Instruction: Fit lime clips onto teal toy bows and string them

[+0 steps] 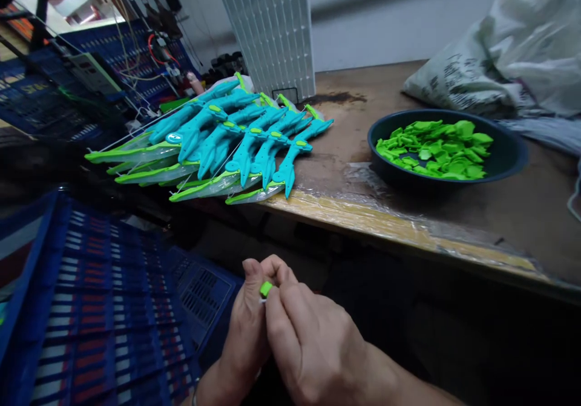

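In front of the table edge, my left hand point(245, 333) and my right hand point(313, 339) are closed together around a small bright green plastic piece point(265, 288). Part of the piece shows between thumb and fingers; the rest is hidden, along with a bit of something white just below it. On the table to the upper left lies a stack of teal and green toy bows point(254, 134) with strings. A dark round bowl point(511, 149) on the right holds many flat green plastic pieces point(436, 146).
Tape covers the front edge of the brown table point(385, 218). A printed white sack point(481, 73) rests at the back right, and a ribbed panel point(276, 31) leans on the wall. Blue crates point(104, 309) stand at the lower left. Cables and a small box device point(93, 70) are beyond.
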Demonstrator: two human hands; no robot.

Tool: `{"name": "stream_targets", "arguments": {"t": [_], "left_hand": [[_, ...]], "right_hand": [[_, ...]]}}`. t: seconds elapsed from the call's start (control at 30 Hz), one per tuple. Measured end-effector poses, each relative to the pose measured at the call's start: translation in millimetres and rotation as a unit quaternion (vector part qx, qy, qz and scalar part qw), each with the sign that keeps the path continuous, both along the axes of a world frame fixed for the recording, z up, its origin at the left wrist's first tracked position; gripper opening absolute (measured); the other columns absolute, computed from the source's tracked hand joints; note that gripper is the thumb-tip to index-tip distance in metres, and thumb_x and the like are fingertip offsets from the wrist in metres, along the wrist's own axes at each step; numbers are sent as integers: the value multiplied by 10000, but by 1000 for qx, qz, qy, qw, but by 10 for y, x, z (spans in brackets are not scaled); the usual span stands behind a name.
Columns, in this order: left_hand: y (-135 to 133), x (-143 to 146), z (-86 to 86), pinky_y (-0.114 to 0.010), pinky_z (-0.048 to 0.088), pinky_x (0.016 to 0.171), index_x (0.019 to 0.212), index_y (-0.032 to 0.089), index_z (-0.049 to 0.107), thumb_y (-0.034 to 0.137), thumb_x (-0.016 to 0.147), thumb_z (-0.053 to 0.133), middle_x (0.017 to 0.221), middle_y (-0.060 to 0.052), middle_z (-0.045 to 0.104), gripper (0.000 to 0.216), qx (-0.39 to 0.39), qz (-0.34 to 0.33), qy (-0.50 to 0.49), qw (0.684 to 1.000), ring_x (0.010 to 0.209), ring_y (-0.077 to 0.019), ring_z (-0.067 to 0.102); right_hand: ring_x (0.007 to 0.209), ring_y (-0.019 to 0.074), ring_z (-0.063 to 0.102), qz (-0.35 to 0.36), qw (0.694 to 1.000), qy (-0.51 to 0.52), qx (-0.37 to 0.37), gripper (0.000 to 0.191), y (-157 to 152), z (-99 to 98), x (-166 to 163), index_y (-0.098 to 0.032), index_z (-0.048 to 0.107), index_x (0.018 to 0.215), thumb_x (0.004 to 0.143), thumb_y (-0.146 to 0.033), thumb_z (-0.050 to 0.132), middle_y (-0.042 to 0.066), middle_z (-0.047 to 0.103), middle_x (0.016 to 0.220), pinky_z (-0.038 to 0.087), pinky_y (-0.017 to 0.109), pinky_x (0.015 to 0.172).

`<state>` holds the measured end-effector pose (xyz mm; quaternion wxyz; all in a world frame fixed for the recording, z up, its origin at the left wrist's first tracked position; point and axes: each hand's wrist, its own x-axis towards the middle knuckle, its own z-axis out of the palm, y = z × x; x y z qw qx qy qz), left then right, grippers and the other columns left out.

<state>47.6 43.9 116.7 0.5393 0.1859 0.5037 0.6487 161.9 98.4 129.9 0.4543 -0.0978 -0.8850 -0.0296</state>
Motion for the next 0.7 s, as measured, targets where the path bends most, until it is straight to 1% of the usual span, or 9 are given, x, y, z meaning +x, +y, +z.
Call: {"name": "stream_targets", "arguments": {"t": [0.13, 0.2, 0.27, 0.33, 0.4, 0.47, 0.53, 0.63, 0.7], "left_hand": [[-92, -49, -16, -250, 477, 614, 946, 211, 664, 813, 726, 631, 789, -25, 633, 642, 39, -12, 29, 999, 671, -158, 554], [-143, -46, -61, -225, 475, 614, 1074, 265, 684, 729, 726, 722, 817, -7, 650, 581, 58, 4, 80, 995, 677, -149, 563], [-163, -18, -103, -197, 459, 602, 1120, 303, 689, 603, 795, 756, 771, 23, 627, 447, 67, 43, 122, 989, 635, -122, 535], [-143, 13, -124, -188, 446, 590, 1120, 298, 702, 541, 850, 733, 734, 29, 604, 365, 71, 84, 155, 982, 610, -113, 509], [-101, 14, -122, -194, 449, 584, 1080, 280, 721, 523, 870, 718, 737, 14, 609, 321, 71, 96, 173, 978, 619, -121, 526], [-61, -30, -109, -212, 469, 591, 1020, 265, 737, 466, 896, 707, 794, -9, 626, 238, 78, 64, 180, 978, 635, -130, 564], [-33, -104, -95, -237, 495, 609, 964, 240, 746, 376, 936, 673, 888, -33, 625, 157, 102, 6, 189, 977, 658, -136, 597], [-1, -195, -74, -273, 519, 623, 892, 205, 741, 324, 959, 634, 896, -40, 571, 173, 153, -79, 180, 969, 685, -154, 610], [21, -210, -58, -270, 514, 609, 848, 199, 728, 352, 944, 655, 831, -22, 536, 195, 167, -103, 142, 970, 672, -152, 596]], "right_hand": [[667, 247, 672, -15, 998, 40, -43, 221, -16, -41, -58, -17, 655, 974, 966, -90, 446, 170, 691, 779, 534, 332, 484], [708, 249, 651, -10, 995, 74, -64, 211, -31, -42, -100, -26, 645, 944, 956, -81, 442, 162, 671, 788, 524, 350, 520], [728, 227, 629, 3, 989, 118, -94, 183, -47, -2, -117, -71, 624, 887, 942, -61, 449, 129, 657, 783, 507, 346, 559], [714, 176, 609, 12, 974, 155, -168, 210, -48, 86, -87, -140, 578, 826, 960, -64, 436, 68, 642, 763, 492, 311, 591], [716, 131, 605, 19, 945, 184, -271, 206, -6, 199, -15, -182, 539, 838, 987, -93, 427, 23, 638, 794, 493, 268, 622], [746, 109, 613, 24, 922, 199, -330, 139, 87, 281, 60, -199, 528, 921, 990, -110, 446, 9, 642, 862, 502, 238, 655], [758, 109, 614, 23, 913, 206, -351, 106, 212, 285, 98, -197, 530, 990, 988, -117, 461, 14, 636, 896, 508, 240, 679], [711, 111, 596, 16, 896, 194, -398, 130, 370, 150, 76, -185, 564, 984, 1003, -138, 444, 9, 611, 846, 506, 256, 673], [701, 114, 599, 14, 893, 178, -414, 142, 411, 33, 43, -182, 578, 999, 1009, -148, 441, 14, 618, 849, 507, 255, 659]]}}
